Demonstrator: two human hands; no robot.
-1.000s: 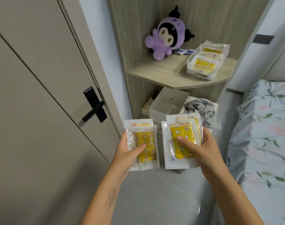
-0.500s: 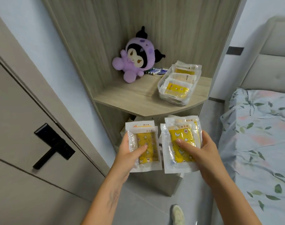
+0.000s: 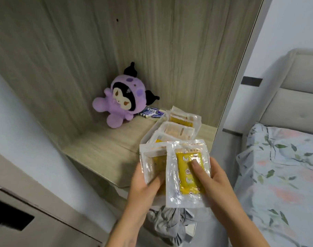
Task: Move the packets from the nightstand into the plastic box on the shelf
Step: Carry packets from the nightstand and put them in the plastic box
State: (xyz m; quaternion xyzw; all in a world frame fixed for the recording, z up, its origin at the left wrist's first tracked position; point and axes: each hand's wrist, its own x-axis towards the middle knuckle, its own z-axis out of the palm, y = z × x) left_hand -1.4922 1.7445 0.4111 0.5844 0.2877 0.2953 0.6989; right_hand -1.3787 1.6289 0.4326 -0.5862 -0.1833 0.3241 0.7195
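Observation:
My left hand (image 3: 143,186) grips a clear packet with yellow contents (image 3: 152,163). My right hand (image 3: 216,182) holds a second, similar packet (image 3: 187,173), thumb pressed on its yellow centre; it overlaps the left one. Both packets hover at the near edge of the wooden shelf (image 3: 105,148), just in front of the clear plastic box (image 3: 148,136), which holds several packets (image 3: 177,132). The nightstand below is mostly hidden by my hands.
A purple plush toy (image 3: 123,102) sits at the back of the shelf with several batteries (image 3: 152,112) beside it. Grey cloth (image 3: 171,223) lies below my hands. A bed with floral bedding (image 3: 280,175) is on the right, a door (image 3: 18,220) at lower left.
I have stepped closer to the shelf and raised both hands to its edge. The two packets, held apart before, now overlap, and they cover the front of the box.

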